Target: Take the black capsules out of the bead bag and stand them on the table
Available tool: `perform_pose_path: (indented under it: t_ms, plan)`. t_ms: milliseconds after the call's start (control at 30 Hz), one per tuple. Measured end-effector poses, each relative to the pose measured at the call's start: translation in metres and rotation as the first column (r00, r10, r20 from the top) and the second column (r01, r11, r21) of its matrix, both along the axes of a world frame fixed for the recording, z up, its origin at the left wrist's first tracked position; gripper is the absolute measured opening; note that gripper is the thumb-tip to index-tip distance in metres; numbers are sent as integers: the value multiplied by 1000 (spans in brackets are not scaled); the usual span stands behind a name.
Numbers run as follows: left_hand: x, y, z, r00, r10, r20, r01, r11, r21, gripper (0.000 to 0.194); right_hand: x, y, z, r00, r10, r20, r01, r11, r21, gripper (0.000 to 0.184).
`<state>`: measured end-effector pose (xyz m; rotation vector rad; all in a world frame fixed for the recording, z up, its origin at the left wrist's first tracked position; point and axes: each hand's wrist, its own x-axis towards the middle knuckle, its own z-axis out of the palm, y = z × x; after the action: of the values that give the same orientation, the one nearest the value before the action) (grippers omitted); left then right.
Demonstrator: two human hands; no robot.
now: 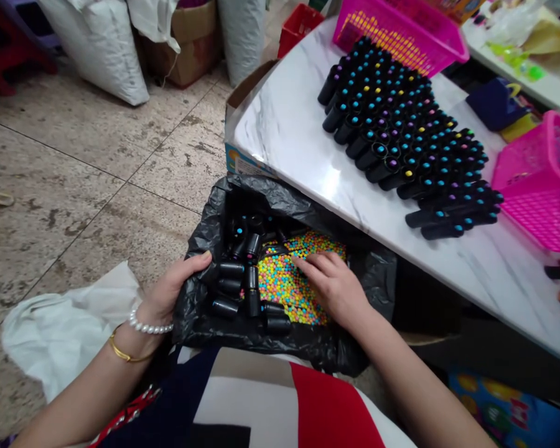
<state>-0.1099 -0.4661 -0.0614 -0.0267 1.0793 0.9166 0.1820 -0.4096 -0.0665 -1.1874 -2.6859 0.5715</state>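
Observation:
A box lined with a black plastic bag (200, 233) sits at my lap. My left hand (180, 280) grips its left rim, thumb on top and the other fingers hidden. Small multicoloured beads (284, 283) fill the right part of the box. Several black tubes (231, 270) lie on the left part, some showing a blue or pink end. My right hand (338, 286) rests over the beads with its fingers stretched out, and no tube shows in it.
On the white marble-patterned table (308, 168) stand many black tubes (396, 130) with coloured tops, between a pink basket (401, 31) and another pink basket (541, 180). A white bag (74, 323) lies on the floor; full sacks (98, 50) and a cardboard box (193, 46) stand behind.

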Motion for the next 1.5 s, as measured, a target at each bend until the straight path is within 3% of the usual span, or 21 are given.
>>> perform_pose_path:
  t_ms: [100,200,300,367,500,567,700,767,833,867,967,1033,1167,1233,1300,1367,1400,1433,1500]
  plan:
    - [1,0,2,1000,-16,-1,16,1000,19,23,-7,-9,-5,987,163,-2,-163,984,-66,54]
    - [1,-1,1,1000,-4,10,4,1000,14,23,-10,-17,-2,980,158,-125,-178,970,-167,59]
    - [0,-2,1,1000,3,18,-3,1000,6,21,1,-20,4,963,-67,-261,-1,968,-252,61]
    - [1,-2,3,1000,15,6,-15,1000,-15,19,12,-20,7,906,-257,-336,136,929,-345,56]
    - [5,0,6,997,66,-25,-69,992,-102,23,25,-23,10,781,-447,-436,183,831,-525,36]
    - [7,0,7,996,72,-48,-77,991,-112,28,24,-25,13,765,-453,-457,191,838,-511,32]
    - [10,1,9,992,72,-102,-85,989,-124,37,23,-27,25,785,-425,-450,274,891,-363,31]
    - [11,1,11,991,60,-123,-81,982,-170,41,34,-26,32,731,-470,-494,363,882,-301,30]
    - [11,2,14,989,43,-142,-75,972,-225,46,56,-21,39,615,-548,-567,533,819,-214,31]
    - [12,2,15,989,36,-146,-73,965,-251,49,70,-18,41,547,-584,-600,637,756,-154,33]
    - [12,4,18,991,20,-129,-56,956,-289,57,116,1,46,392,-684,-615,879,477,31,39]
    - [12,5,18,993,13,-116,-45,958,-283,62,141,16,47,332,-761,-557,933,353,74,38]
    - [11,4,16,992,38,-117,-64,972,-225,64,163,38,50,317,-795,-518,940,336,59,50]
    - [10,2,15,993,58,-101,-76,981,-180,57,157,36,52,301,-776,-555,948,308,83,58]
    - [9,0,13,996,60,-60,-68,987,-143,45,138,25,54,298,-752,-589,953,265,143,51]
    - [7,-1,11,999,47,-20,-49,993,-105,33,109,8,54,366,-707,-606,931,281,234,42]
    - [6,-1,9,999,41,-9,-42,996,-80,29,91,-1,52,435,-684,-586,900,354,254,39]
    - [5,-1,8,999,37,-5,-37,998,-55,26,72,-9,51,544,-643,-539,834,487,260,34]
    - [4,-1,5,1000,24,0,-24,1000,-10,23,35,-18,44,791,-463,-399,562,807,179,23]
